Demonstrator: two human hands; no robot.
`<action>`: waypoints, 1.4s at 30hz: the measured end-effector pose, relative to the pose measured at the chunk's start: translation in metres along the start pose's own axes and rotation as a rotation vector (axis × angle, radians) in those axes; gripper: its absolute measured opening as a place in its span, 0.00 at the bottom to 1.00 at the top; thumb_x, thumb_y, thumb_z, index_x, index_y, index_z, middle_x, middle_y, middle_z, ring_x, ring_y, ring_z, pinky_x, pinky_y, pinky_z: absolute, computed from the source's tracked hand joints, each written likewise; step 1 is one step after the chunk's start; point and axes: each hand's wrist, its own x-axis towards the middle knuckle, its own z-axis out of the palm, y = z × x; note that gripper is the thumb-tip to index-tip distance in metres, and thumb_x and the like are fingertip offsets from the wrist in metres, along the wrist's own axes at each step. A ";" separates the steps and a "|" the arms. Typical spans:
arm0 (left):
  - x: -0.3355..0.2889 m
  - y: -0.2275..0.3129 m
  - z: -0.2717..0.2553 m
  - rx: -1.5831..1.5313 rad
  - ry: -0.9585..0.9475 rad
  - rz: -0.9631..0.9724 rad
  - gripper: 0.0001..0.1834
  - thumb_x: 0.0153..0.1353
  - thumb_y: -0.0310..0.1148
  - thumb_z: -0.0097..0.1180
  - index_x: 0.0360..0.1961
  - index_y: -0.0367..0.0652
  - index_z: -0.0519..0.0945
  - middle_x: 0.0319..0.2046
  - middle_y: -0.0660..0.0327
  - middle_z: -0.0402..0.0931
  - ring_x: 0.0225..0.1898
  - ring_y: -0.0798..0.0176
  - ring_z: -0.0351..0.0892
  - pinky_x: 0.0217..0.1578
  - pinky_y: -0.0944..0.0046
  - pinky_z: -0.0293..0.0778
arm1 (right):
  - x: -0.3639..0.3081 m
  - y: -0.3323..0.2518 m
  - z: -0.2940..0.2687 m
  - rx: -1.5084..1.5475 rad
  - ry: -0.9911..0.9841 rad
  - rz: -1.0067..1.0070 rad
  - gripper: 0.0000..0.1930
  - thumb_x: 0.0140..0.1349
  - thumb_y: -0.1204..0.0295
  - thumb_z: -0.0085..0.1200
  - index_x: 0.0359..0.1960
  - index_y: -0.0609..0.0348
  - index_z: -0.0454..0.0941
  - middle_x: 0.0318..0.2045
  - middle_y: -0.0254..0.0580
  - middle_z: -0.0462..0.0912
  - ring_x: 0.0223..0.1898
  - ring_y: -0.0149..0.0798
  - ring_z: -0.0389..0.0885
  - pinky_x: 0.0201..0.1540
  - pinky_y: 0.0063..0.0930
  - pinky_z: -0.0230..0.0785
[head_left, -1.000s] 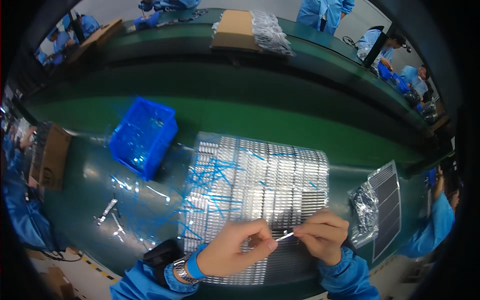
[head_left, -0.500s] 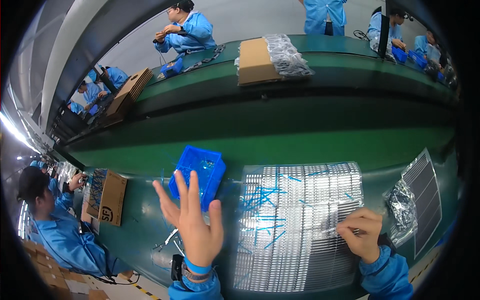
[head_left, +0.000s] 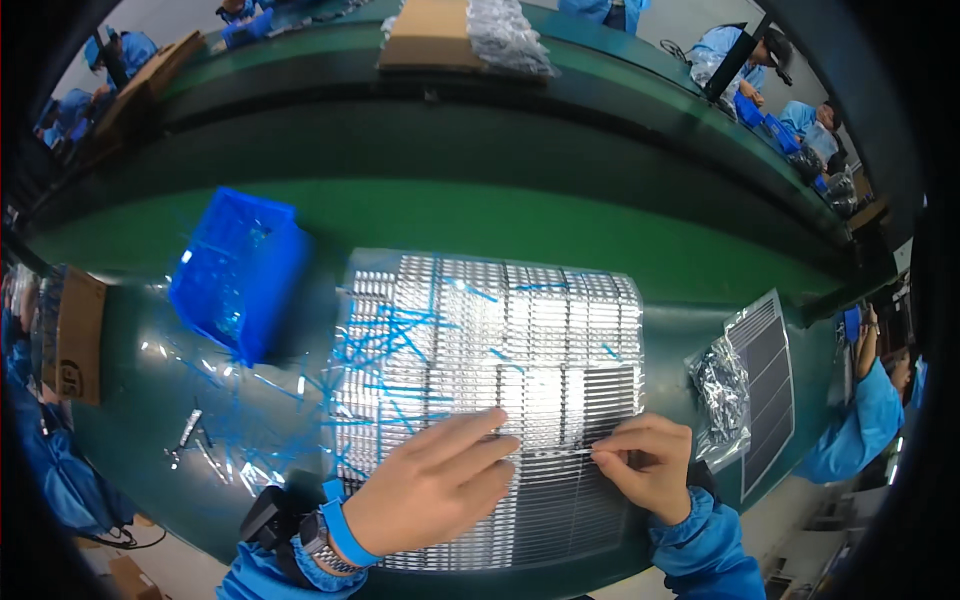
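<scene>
Lowered from mid-air, left hand (head_left: 430,490) is laid flat, open, on silver ribbed sheet (head_left: 500,380) on green bench (head_left: 620,250). Right hand (head_left: 645,465) is pinched shut on a thin strip (head_left: 560,450); light, flimsy, best gripped by its end.

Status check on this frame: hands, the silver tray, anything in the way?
Left hand flat on the ridged silver tray. Right hand pinching at the tray's near right edge; what it grips is too small to tell. Loose blue strips litter the tray's left side.
</scene>
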 end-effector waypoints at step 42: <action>-0.001 -0.005 0.009 -0.179 -0.090 -0.178 0.13 0.56 0.30 0.70 0.44 0.46 0.88 0.55 0.64 0.81 0.64 0.53 0.75 0.56 0.52 0.76 | 0.005 -0.003 -0.001 -0.246 -0.134 -0.066 0.11 0.49 0.75 0.76 0.36 0.53 0.92 0.31 0.35 0.85 0.27 0.31 0.85 0.27 0.23 0.80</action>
